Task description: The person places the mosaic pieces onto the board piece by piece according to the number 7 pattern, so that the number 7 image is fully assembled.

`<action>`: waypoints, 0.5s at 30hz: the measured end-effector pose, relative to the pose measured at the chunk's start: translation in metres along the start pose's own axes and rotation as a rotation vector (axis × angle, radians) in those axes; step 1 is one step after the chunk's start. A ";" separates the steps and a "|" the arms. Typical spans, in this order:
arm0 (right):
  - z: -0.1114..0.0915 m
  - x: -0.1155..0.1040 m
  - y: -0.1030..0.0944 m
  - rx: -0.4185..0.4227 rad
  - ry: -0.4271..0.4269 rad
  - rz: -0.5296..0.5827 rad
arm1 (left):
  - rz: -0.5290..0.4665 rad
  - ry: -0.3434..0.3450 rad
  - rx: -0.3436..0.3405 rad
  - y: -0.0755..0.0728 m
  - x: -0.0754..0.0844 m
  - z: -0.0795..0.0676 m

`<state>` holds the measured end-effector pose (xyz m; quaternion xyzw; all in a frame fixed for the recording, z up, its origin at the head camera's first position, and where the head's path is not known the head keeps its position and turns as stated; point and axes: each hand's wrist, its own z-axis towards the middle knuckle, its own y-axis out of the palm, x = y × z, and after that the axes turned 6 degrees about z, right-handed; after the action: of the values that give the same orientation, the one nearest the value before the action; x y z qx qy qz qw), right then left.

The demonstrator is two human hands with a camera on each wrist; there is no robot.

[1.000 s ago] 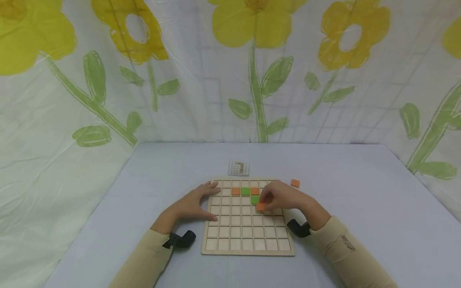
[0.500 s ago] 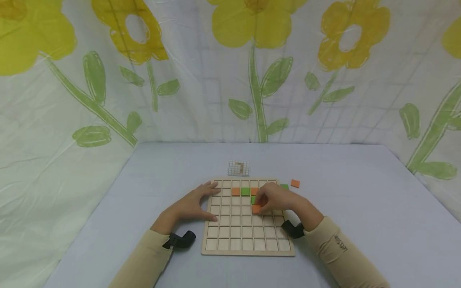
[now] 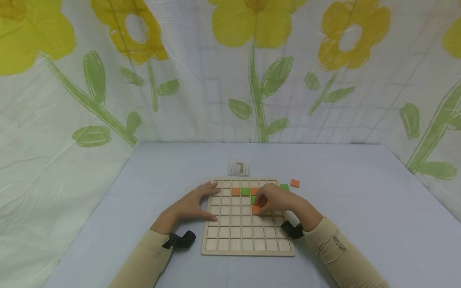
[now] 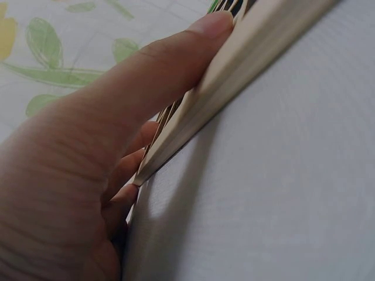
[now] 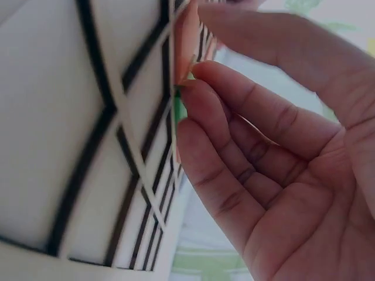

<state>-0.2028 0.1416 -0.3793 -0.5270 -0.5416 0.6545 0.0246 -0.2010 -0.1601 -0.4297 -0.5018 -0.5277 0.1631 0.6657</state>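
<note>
A square wooden grid board [image 3: 235,232] lies on the table. My right hand [image 3: 275,198] is over its right half, thumb and fingertips pinching an orange tile [image 3: 256,209] at a cell; the right wrist view shows that orange tile [image 5: 187,44] between thumb and fingers, close against the board. Just above it, a green tile [image 3: 253,199] is partly covered by the fingers. The row above holds an orange tile [image 3: 235,191], a green tile [image 3: 245,191] and another orange tile [image 3: 254,191]. My left hand [image 3: 191,203] rests spread on the board's left edge, its thumb [image 4: 170,70] lying along the rim.
A small card with a printed grid [image 3: 238,168] lies behind the board. To the right of the board's far corner are a loose orange tile [image 3: 295,183] and a green tile [image 3: 284,187], partly hidden by my right hand. A flowered curtain [image 3: 194,80] hangs behind the table.
My right hand has moved slightly left with the orange tile, which now lies at the cell below the green one. The green tile at the right has come into view. My left hand stays still.
</note>
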 end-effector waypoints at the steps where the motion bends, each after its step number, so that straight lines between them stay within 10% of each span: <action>1: 0.000 0.000 0.000 0.003 -0.006 -0.005 | -0.002 0.001 -0.001 0.000 0.000 0.000; 15: -0.017 0.030 -0.035 0.192 0.104 0.060 | -0.004 0.010 0.005 0.000 -0.001 0.000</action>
<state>-0.2228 0.1860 -0.3711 -0.5714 -0.4583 0.6756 0.0836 -0.2016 -0.1606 -0.4307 -0.4999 -0.5249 0.1607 0.6698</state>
